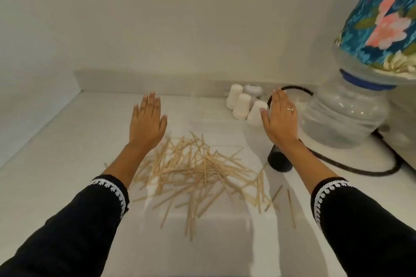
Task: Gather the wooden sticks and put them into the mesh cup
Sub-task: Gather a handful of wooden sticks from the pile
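Likely light, stiff, slippery: wooden sticks [198,171] lie scattered on the counter [56,153]. Left hand [147,121] and right hand [279,117] hover flat, fingers straight, holding nothing. Best raked together, then gripped mid-bundle.

A single head-worn wide-angle view looks forward and down, close over the bench [67,141], facing the wall [180,18] at twelve o'clock.

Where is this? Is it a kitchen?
Probably a kitchen counter at home. A big water jug under a flowery cloth cover stands on the pale counter by the wall, with small white shakers beside it. Wooden sticks lie scattered in front.
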